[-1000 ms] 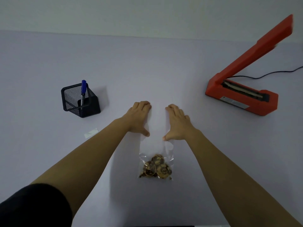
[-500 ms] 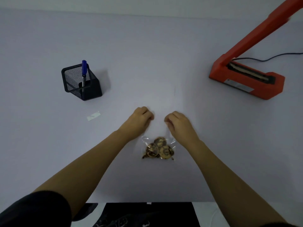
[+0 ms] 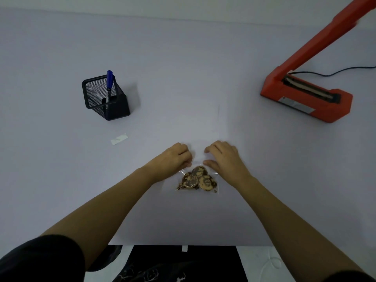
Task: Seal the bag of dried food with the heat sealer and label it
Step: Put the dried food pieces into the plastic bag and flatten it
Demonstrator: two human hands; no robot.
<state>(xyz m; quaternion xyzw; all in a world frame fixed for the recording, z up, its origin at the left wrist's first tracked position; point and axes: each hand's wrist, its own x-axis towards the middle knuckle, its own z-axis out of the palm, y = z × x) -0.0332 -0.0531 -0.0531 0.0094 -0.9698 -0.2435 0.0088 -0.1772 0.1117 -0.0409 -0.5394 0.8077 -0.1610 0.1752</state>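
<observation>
**Hands pulled back to the neck of the bag**

Both hands have slid toward me since 1 second ago, when they lay flat and spread farther up the clear film; they now sit just above the dried food. My left hand (image 3: pixel 177 157) is clenched, fingers curled under and thumb against the upper left edge of the bag (image 3: pixel 198 181), gripping the film there. My right hand (image 3: pixel 223 157) has bent fingers with the thumb out on the film at the upper right; whether it truly pinches the plastic I cannot tell.

The bag lies flat on the table (image 3: pixel 183 68) between my 2 wrists, its round brown pieces gathered at the near end. The heat sealer (image 3: pixel 309 98) stands well apart at the far right, its arm raised and its cable (image 3: pixel 335 71) trailing right. At the left, a blue pen (image 3: pixel 109 82) stands in the mesh holder (image 3: pixel 105 98), and the white label (image 3: pixel 119 138) lies on the table just in front of it.
</observation>
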